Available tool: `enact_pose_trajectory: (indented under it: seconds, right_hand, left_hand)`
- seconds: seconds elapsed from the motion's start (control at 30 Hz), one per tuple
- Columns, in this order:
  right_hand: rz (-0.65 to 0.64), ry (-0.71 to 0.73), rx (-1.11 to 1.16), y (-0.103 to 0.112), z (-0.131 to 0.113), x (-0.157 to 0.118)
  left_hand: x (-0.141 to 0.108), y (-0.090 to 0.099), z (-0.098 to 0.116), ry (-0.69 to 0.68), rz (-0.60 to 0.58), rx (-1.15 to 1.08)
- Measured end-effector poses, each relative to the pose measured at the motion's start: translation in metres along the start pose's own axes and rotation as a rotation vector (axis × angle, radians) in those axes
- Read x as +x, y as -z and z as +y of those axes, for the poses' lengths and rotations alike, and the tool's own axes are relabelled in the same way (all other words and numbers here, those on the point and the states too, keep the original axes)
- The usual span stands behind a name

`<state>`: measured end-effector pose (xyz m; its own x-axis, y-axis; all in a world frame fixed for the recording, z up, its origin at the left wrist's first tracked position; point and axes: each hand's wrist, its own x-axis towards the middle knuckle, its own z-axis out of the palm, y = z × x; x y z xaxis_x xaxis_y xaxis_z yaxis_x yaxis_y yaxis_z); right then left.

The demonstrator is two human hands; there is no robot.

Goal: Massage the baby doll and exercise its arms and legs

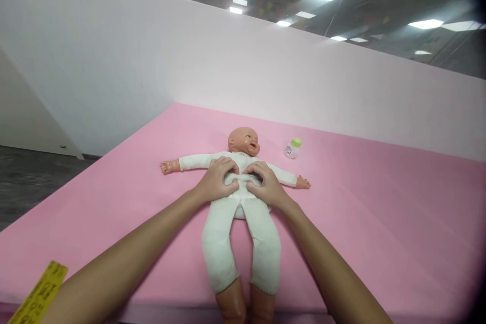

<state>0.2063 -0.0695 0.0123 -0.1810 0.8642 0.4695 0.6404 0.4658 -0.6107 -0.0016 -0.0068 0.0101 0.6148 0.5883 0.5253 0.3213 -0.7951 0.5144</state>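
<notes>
A baby doll (242,190) with a soft white cloth body lies on its back, its arms spread wide and its head (245,142) turned to the right. My left hand (221,179) rests on the left side of its torso, thumb and curved fingers apart. On the other side lies my right hand (266,182) in the same shape, mirrored. The fingertips of the two hands are close together over the belly, with a small fold of white cloth between them. The doll's bare lower legs point towards me and run out of the picture.
The doll lies on a pink-covered table (364,243). A small clear bottle (292,149) with a green cap stands beyond the doll's outstretched arm on the right. A white partition (266,71) rises behind the table. At the lower left is a yellow printed strip (41,293).
</notes>
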Motion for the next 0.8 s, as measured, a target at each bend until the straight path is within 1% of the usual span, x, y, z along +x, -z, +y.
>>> enact_pose_trajectory:
  seconds: [0.1, 0.17, 0.3, 0.37, 0.47, 0.57, 0.7, 0.8]
  right_hand:
    - [0.036, 0.011, 0.036, 0.0, 0.002, -0.001]
    - [0.028, 0.027, 0.057, 0.003, 0.003, -0.003]
    - [-0.078, 0.053, 0.054, 0.013, 0.003, -0.009]
    - [-0.124, 0.045, 0.043, 0.016, 0.003, -0.011]
    - [-0.147, 0.009, 0.04, 0.016, 0.003, -0.013]
    - [-0.148, -0.007, 0.043, 0.015, 0.003, -0.014]
    - [-0.191, -0.01, 0.029, 0.019, 0.003, -0.014]
    - [-0.226, -0.014, 0.017, 0.023, 0.004, -0.013]
  left_hand:
    - [-0.001, 0.001, 0.001, -0.038, 0.025, -0.031]
    - [-0.001, 0.002, 0.002, -0.035, 0.039, -0.044]
    - [-0.002, 0.001, 0.003, -0.029, 0.079, -0.019]
    - [-0.001, 0.0, 0.003, -0.028, 0.073, -0.034]
    - [0.0, -0.001, 0.001, 0.009, 0.051, -0.123]
    - [0.001, -0.003, -0.001, 0.076, 0.072, -0.202]
    - [0.003, -0.007, -0.003, 0.143, 0.099, -0.256]
    - [0.002, -0.008, -0.004, 0.153, 0.107, -0.262]
